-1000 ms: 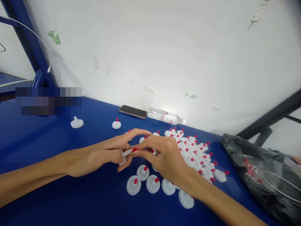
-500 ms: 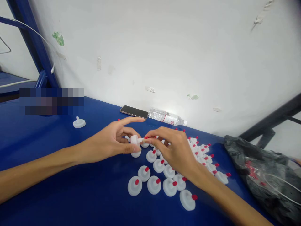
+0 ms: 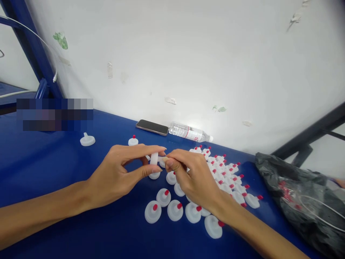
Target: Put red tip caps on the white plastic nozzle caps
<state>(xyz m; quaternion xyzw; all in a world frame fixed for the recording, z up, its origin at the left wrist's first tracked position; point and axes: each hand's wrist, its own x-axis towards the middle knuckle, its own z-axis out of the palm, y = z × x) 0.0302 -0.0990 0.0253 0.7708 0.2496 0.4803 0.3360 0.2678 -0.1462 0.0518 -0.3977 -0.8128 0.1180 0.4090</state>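
Landmark: clear bottle point(image 3: 185, 131). Nearest the wearer, well in front of the bottle: loose red-tipped caps point(image 3: 214, 227) lie on the blue table point(image 3: 113, 233), flat side down, so their spouts stick up. Dark plastic bag point(image 3: 269, 183) right of the bottle and nearer, red bits showing inside. Held cap is in the air between the hands, in front of the bottle and a bit left. Left hand point(image 3: 113, 174): thumb and fingers grasp the held cap point(image 3: 154, 158) on its edge by the rim, probably to leave the spout free. Right hand point(image 3: 195, 176): thumb and forefinger pinched at the spout's end, likely for fine control; they cover it, can't tell if a red tip is there. Farther, left of the bottle: bare-spouted cap point(image 3: 87, 140), standing apart. Phone point(image 3: 152, 127) end to end with the bottle by the wall point(image 3: 188, 54), probably parked clear of the hands.
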